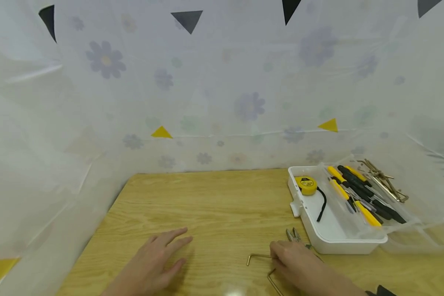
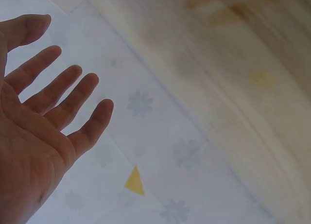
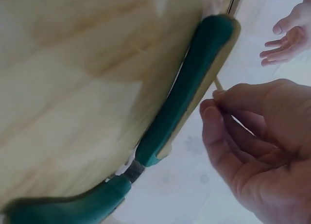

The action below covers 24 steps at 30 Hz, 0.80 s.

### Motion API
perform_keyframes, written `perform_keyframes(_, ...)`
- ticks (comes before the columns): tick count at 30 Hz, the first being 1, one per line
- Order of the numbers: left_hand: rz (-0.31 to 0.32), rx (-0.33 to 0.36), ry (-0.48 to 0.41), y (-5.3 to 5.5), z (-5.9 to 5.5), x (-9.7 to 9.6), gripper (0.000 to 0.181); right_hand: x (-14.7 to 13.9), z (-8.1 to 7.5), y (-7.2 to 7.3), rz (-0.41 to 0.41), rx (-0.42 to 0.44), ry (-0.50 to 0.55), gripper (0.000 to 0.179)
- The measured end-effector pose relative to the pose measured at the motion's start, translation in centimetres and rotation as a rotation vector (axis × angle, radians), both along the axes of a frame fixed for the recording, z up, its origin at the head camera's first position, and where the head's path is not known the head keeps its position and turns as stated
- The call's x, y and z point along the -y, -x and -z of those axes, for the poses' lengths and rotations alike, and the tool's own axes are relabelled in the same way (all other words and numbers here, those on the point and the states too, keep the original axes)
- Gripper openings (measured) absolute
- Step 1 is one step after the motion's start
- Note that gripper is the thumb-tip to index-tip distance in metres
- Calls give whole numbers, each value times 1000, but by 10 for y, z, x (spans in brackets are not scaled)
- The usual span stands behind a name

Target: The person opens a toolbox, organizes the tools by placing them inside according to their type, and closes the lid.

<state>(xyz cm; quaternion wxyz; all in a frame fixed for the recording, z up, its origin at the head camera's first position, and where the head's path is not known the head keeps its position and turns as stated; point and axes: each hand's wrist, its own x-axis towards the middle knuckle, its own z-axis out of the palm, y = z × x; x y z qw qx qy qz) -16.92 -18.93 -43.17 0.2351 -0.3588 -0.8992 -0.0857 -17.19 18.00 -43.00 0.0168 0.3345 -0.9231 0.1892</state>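
My left hand (image 1: 153, 259) hovers over the wooden table with its fingers spread and nothing in it; the left wrist view shows the bare palm (image 2: 34, 127). To the right, my right hand (image 1: 296, 261) pinches a brass-coloured L-shaped hex key (image 1: 259, 255) between thumb and fingertips, its bent end pointing left. A second hex key (image 1: 275, 283) lies just in front, partly hidden by the hand. Pliers lie beside the right hand, their metal jaws showing past the knuckles; their green handles (image 3: 187, 88) fill the middle of the right wrist view.
A white toolbox (image 1: 349, 246) stands open at the right. It holds a yellow tape measure (image 1: 306, 185) with a black strap, several yellow and black-handled tools (image 1: 355, 185), and a bundle of hex keys (image 1: 385, 181). Flower-printed sheeting (image 1: 222, 102) encloses the table.
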Motion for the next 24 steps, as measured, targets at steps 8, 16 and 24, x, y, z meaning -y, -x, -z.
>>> perform_keyframes(8,7,-1,-14,0,0,-2,54,-2,4,-1,-98,-102,76,24)
perform_keyframes(16,6,39,-11,-1,-1,-2,56,-5,14,2,-154,-384,261,36)
perform_keyframes(24,56,32,5,0,0,-10,57,-34,4,13,64,-595,399,26)
